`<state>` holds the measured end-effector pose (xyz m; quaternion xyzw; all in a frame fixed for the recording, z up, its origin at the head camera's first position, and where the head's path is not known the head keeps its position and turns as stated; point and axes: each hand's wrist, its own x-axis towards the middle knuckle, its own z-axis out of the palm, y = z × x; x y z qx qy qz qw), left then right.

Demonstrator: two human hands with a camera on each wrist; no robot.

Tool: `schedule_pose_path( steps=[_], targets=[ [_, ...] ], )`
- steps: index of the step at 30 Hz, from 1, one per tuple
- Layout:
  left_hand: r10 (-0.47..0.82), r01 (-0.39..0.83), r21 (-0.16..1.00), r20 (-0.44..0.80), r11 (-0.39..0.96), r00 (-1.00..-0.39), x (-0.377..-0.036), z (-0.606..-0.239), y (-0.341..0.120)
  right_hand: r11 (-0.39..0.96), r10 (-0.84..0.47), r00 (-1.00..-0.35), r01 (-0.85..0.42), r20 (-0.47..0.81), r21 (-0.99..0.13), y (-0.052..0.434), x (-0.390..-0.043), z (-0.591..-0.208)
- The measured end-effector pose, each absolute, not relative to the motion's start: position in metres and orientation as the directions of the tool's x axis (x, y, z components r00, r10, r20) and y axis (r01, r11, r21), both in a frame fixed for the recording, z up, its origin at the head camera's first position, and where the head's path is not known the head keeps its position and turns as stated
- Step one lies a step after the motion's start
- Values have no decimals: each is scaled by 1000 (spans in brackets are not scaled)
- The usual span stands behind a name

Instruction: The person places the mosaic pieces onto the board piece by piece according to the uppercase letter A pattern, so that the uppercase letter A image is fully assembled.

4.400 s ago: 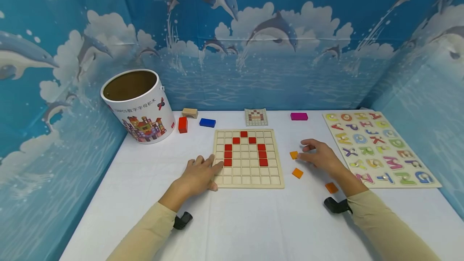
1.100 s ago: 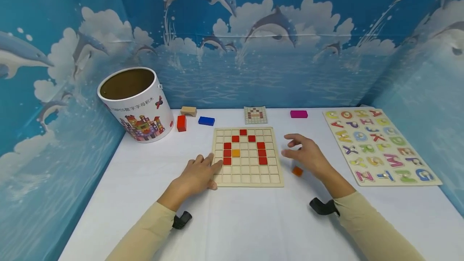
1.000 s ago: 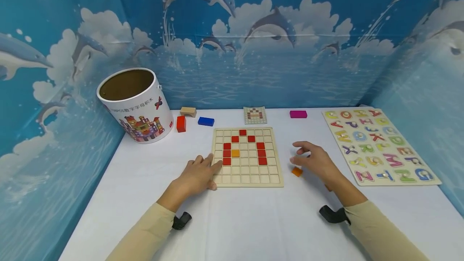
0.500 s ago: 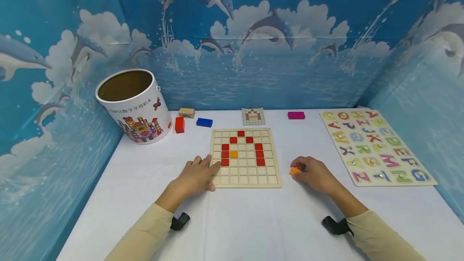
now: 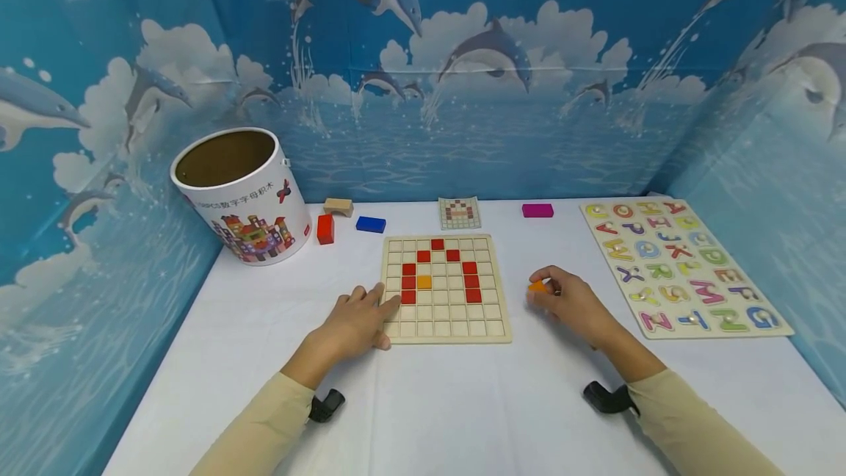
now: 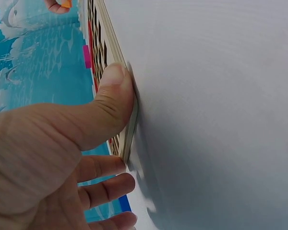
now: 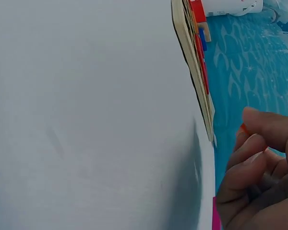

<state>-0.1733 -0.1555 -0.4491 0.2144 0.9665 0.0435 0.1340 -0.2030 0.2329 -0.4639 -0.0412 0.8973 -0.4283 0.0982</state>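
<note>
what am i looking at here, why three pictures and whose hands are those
No machine here: a person works with two bare hands and wears three cameras. The wide picture comes from the head; the two close, tilted ones come from the wrists.

On the white table lies a wooden grid board with red tiles and one orange tile. The left hand rests on its left edge, thumb against the rim in the left wrist view. The right hand pinches a small orange tile beside the board.

Farther off are an alphabet puzzle, a round tub, a pattern card and a few loose blocks.
</note>
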Motion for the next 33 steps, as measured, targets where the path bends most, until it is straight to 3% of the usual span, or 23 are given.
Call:
schedule_pose_path(
  steps=[11,21,26,33],
  targets=[
    [428,405,142,-244,903,-870,-174,-447,-155,425,-138,-979,80,-152,-902,231,-222,-452],
    [427,402,146,-250,904,-869,-172,-447,-158,280,-195,-968,99,-157,-955,182,-246,-443],
    [411,387,140,-240,911,-880,-171,-446,-162,292,-270,-943,114,-197,-950,149,-254,-446],
    [433,400,173,-240,900,-869,-171,-446,-156,444,-331,-914,68,-234,-894,122,-252,-457]
  ],
)
